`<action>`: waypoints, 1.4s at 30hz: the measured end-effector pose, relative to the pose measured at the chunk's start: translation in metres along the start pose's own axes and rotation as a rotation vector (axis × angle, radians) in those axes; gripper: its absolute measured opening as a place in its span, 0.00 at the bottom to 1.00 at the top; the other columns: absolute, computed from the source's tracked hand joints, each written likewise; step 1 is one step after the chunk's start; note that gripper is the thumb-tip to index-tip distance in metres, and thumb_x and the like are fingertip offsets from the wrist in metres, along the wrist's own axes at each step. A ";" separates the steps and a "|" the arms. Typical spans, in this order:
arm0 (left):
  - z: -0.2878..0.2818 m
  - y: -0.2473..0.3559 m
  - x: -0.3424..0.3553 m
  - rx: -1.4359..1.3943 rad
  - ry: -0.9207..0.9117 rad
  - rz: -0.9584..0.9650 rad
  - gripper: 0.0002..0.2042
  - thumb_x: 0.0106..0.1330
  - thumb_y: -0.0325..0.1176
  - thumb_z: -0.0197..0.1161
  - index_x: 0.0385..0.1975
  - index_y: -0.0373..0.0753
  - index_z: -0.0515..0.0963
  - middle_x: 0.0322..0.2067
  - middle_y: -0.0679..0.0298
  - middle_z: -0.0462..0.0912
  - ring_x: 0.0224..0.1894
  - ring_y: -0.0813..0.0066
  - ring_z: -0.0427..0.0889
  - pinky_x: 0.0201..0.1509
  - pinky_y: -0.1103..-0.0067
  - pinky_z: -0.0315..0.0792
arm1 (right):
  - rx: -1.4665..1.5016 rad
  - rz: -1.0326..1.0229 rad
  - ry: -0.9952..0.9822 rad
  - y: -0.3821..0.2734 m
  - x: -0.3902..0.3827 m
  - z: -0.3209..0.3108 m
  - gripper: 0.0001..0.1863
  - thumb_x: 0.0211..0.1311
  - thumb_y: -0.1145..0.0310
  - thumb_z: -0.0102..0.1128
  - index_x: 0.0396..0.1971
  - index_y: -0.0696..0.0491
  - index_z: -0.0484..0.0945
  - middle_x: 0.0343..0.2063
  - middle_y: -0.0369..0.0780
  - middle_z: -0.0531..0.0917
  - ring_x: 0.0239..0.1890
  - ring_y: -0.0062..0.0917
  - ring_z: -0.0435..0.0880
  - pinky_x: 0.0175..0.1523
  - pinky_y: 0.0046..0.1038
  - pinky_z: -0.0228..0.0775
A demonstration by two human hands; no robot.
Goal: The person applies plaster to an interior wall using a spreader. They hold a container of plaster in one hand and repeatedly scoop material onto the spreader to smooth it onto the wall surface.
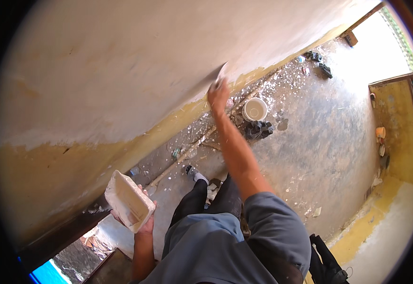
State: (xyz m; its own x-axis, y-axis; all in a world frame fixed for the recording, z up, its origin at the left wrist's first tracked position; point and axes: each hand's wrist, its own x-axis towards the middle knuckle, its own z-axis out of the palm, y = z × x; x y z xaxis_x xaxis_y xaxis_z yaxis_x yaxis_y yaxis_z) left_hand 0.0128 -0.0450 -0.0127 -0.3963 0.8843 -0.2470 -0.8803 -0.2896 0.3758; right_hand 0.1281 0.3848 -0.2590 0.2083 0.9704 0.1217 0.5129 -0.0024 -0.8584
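Note:
My left hand grips a white rectangular mud pan from below and behind, its fingers showing along the far edge. The pan is tilted, with whitish residue on its inner walls. My right arm reaches out to the wall, where my right hand is closed around a putty knife. Its thin blade lies against the wall surface, just above the yellow lower band. The handle is mostly hidden in my fist. White filler coats the upper wall, ending in a ragged line over the yellow paint.
A white bucket stands on the concrete floor by the wall, beside a crumpled black plastic bag. A long pole lies along the wall base among white flakes. Bright doorway at upper right; an orange container near the opposite yellow wall.

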 end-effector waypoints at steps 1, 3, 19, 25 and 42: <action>-0.001 -0.001 -0.009 -0.010 0.037 0.036 0.47 0.59 0.68 0.56 0.74 0.51 0.46 0.72 0.49 0.48 0.71 0.46 0.56 0.65 0.39 0.59 | 0.119 0.112 -0.129 -0.010 -0.046 0.003 0.11 0.61 0.69 0.58 0.41 0.56 0.74 0.30 0.53 0.80 0.33 0.41 0.82 0.38 0.39 0.72; 0.008 -0.001 -0.011 -0.008 0.040 0.040 0.47 0.59 0.69 0.56 0.74 0.51 0.46 0.72 0.50 0.48 0.71 0.47 0.56 0.65 0.39 0.58 | -0.020 -0.280 -0.032 0.054 -0.086 0.000 0.13 0.59 0.73 0.59 0.44 0.58 0.75 0.32 0.50 0.81 0.30 0.38 0.82 0.35 0.35 0.74; 0.006 -0.004 -0.012 -0.028 0.026 0.052 0.46 0.62 0.67 0.54 0.74 0.53 0.43 0.73 0.51 0.44 0.72 0.49 0.53 0.67 0.39 0.54 | 0.741 0.179 0.271 -0.068 0.131 -0.164 0.10 0.59 0.79 0.59 0.39 0.61 0.70 0.33 0.41 0.79 0.27 0.26 0.80 0.27 0.28 0.77; 0.007 -0.002 -0.001 0.003 -0.003 0.034 0.46 0.62 0.67 0.55 0.74 0.54 0.43 0.73 0.51 0.44 0.72 0.49 0.53 0.66 0.38 0.56 | -0.040 -0.318 0.293 0.023 0.118 -0.068 0.10 0.62 0.71 0.51 0.38 0.59 0.78 0.40 0.51 0.81 0.43 0.45 0.79 0.50 0.42 0.71; -0.005 -0.004 -0.015 -0.120 0.100 0.071 0.47 0.60 0.68 0.56 0.74 0.52 0.44 0.73 0.50 0.45 0.72 0.48 0.53 0.66 0.39 0.55 | -0.009 -0.271 -0.285 -0.026 -0.097 -0.008 0.15 0.59 0.77 0.45 0.46 0.63 0.70 0.46 0.62 0.73 0.52 0.55 0.71 0.59 0.49 0.61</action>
State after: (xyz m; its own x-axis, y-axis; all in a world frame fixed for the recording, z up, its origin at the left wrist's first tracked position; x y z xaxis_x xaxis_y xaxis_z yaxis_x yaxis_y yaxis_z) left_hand 0.0214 -0.0590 -0.0151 -0.4772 0.8209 -0.3136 -0.8717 -0.3968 0.2876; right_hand 0.1010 0.2890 -0.2444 -0.1746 0.9644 0.1988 0.5250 0.2620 -0.8098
